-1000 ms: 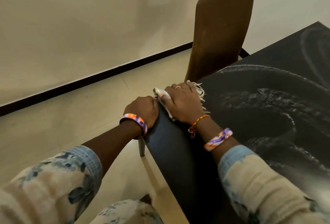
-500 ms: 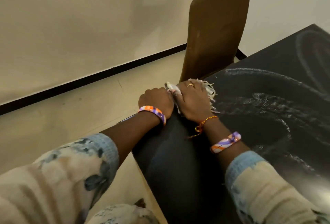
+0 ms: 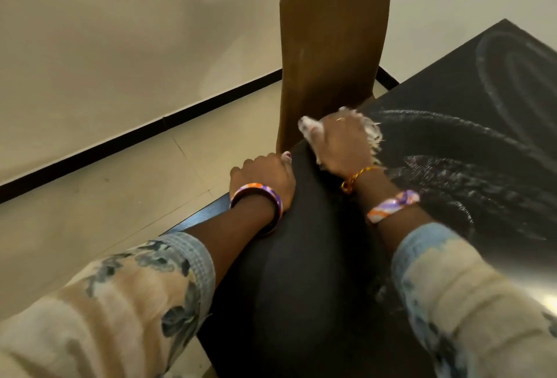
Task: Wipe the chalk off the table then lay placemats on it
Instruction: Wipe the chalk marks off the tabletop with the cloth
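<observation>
Chalk [image 3: 470,166] covers much of the black table [image 3: 301,302] in the head view: broad white arcs and scribbled patches run across the surface to the right of the hands and up toward the far corner. The strip of tabletop nearest the person, between the two forearms, looks dark and mostly free of marks, so I judge the wiping begun but far from finished.

The right hand [image 3: 342,144] presses a pale fringed cloth [image 3: 372,133] flat on the table near its left edge, fingers curled over it and holding it, just in front of the brown chair back [image 3: 331,46]. The left hand [image 3: 262,177] rests at the table's edge with fingers bent over the rim, thumb on top, apparently bracing.

No placemats show anywhere in this view, so that part of the task appears not yet started; the large chalked area to the right has to be cleared first.
</observation>
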